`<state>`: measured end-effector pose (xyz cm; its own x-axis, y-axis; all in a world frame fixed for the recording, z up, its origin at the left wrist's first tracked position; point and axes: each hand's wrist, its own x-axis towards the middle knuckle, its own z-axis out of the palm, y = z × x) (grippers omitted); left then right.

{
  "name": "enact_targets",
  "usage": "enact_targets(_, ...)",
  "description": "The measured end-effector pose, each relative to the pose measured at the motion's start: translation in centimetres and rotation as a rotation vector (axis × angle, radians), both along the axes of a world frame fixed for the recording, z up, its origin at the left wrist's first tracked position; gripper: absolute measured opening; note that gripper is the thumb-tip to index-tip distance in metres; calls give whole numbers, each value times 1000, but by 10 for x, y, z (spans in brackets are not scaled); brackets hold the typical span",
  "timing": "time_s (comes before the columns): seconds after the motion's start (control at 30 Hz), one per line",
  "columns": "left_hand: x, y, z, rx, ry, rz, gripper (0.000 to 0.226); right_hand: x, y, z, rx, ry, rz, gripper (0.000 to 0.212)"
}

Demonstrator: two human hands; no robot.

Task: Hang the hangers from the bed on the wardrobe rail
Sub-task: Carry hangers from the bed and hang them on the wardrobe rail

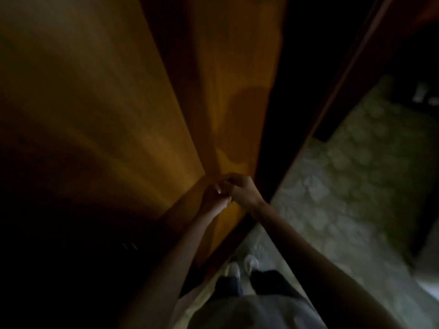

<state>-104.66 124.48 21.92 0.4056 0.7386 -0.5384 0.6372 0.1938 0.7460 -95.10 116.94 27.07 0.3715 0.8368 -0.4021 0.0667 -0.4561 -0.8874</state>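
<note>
Both our left hand (217,198) and right hand (240,189) meet, curled, at the orange-brown wooden wardrobe door (228,103) edge, grip unclear; we should pull evenly.

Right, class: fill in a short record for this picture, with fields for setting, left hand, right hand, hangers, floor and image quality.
setting: dim room, person standing close to an orange-brown wooden wardrobe door
left hand: reached forward to the door's edge, touching the right hand
right hand: fingers curled, beside the left hand at the same spot
hangers: none visible; too dark to tell if anything is held
floor: pale and patterned, with white shoes on it
image quality: dark and blurred
</note>
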Motion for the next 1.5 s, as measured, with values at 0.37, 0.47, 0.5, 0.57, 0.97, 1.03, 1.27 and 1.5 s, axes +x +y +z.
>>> enact_targets(0.37,-1,-101,-149,-134,521,-837,18,-21,-206,-187,-494,166,-553,16)
enact_targets(0.47,-1,-139,-179,-130,626,-952,26,-46,-275,-223,-593,326,-763,19)
enact_targets(0.5,-3,-151,-185,-119,662,-981,28,-57,-294,-234,-622,363,-808,19)
enact_targets(0.57,2,-188,-194,-105,719,-1096,27,-82,-337,-246,-652,444,-915,17)
enact_targets(0.97,98,-443,-194,-9,647,-1674,15,-219,-551,-265,-683,814,-1591,23)
enact_targets(1.03,112,-461,-194,28,657,-1666,17,-221,-571,-272,-640,861,-1653,20)
enact_targets(1.27,161,-462,-195,182,765,-1535,19,-113,-641,-261,-394,777,-1765,20)
enact_targets(1.5,217,-509,-214,171,866,-1432,20,33,-739,-255,-255,635,-1739,22)
